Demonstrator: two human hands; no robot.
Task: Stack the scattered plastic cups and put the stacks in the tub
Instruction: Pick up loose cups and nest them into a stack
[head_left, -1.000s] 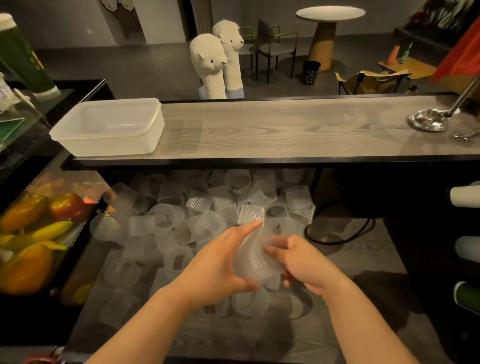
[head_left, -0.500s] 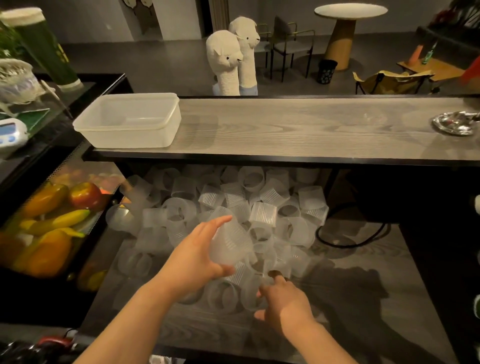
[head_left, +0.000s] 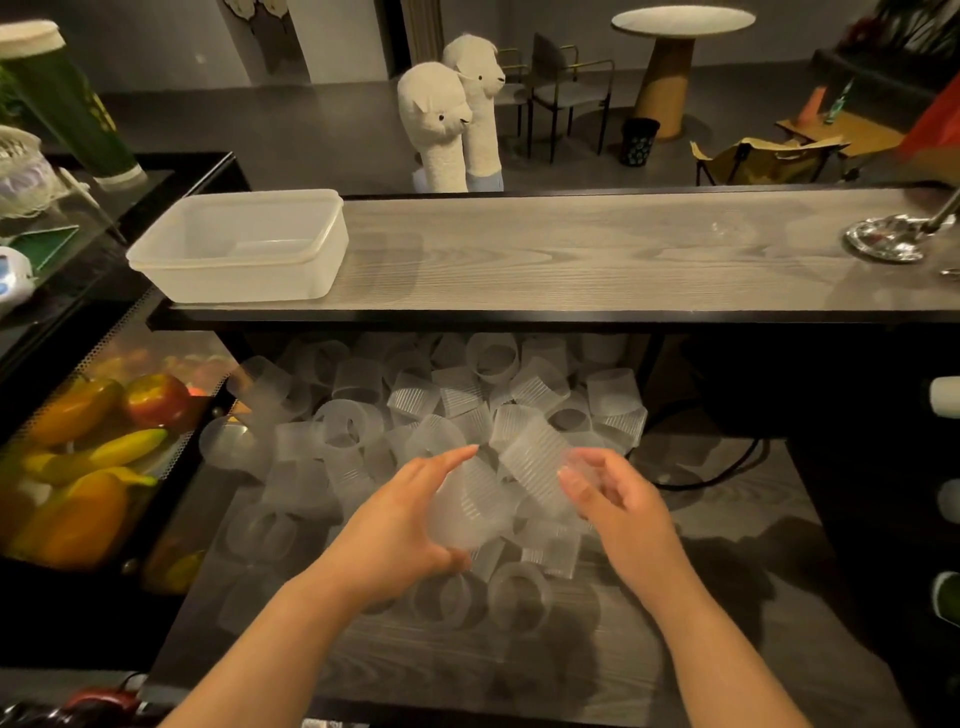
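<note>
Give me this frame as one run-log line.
phase: stacking | left hand: holds cup stack | right hand: holds ribbed cup, angled toward stack | tub: on shelf, no cups visible inside | loose cups: piled below

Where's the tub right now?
In the head view, the tub sits at the left end of the upper wooden shelf, above the cup pile.

Two white plush alpacas (head_left: 451, 117) stand at upper centre behind the grey wood desk (head_left: 597, 254). A round pedestal table (head_left: 680, 31) and a chair (head_left: 569, 91) sit at upper right. A shiny metal dish (head_left: 885, 239) lies at the desk's right end. Fruit (head_left: 93, 452) fills a bin at left. A green cylinder (head_left: 67, 104) leans at upper left.
</note>
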